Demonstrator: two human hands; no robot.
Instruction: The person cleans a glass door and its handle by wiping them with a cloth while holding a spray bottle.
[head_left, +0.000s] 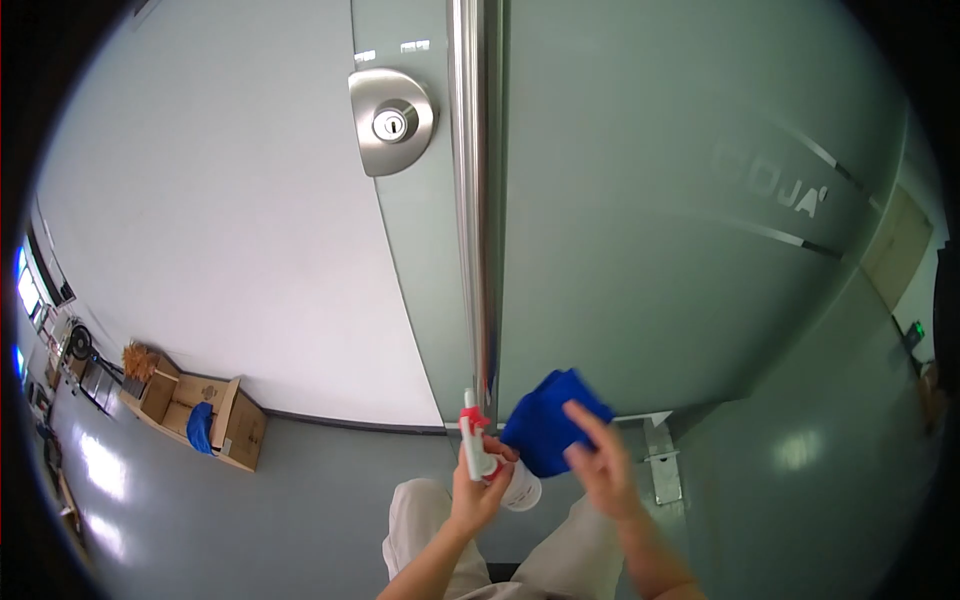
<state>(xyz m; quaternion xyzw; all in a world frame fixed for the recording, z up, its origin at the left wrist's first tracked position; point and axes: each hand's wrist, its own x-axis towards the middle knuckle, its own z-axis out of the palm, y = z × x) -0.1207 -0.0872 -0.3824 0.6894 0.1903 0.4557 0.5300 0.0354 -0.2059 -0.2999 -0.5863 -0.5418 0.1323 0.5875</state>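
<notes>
My left hand [482,487] is wrapped around a white spray bottle [522,489] with a red and white trigger head [472,432]. The nozzle points upward, close to the foot of the metal door handle. Beside the bottle, a blue cloth [545,425] is held up in front of the glass. My right hand [605,470], smeared by motion, is on the right part of this cloth, its index finger lying across the front. The cloth's left edge reaches the fingertips of my left hand; whether they grip it is unclear.
A long vertical metal handle [470,200] runs down the frosted glass door [640,200]. Left of it is a round-edged lock plate [392,124]. An open cardboard box [240,430] with blue material stands by the white wall [240,230]. A metal floor fitting [665,475] sits low right.
</notes>
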